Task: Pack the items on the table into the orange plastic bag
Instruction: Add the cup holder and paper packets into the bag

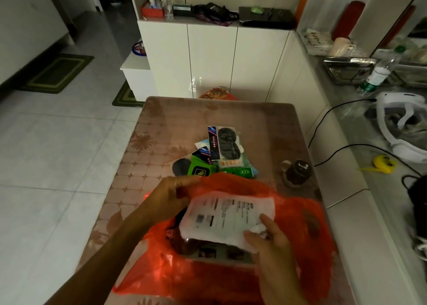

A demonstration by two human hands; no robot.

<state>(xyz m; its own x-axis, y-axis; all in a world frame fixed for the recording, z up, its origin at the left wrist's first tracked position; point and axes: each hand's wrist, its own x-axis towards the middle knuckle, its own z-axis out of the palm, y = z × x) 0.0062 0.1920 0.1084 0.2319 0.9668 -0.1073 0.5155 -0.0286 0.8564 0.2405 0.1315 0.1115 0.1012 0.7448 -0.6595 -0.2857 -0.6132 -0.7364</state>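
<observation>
The left hand [171,196] grips the far rim of the orange plastic bag [307,226], which lies open on the near part of the table [254,120]. The right hand [270,240] pinches a white packet with a printed label [226,217] over the bag's mouth. A small pile of packets [219,154] lies on the table just behind the bag, and a dark jar [298,173] stands to the right.

Nothing really readable here: the white packet [227,221] has printed lines (all blurred), and the table packets' [216,153] lettering is too small.
</observation>
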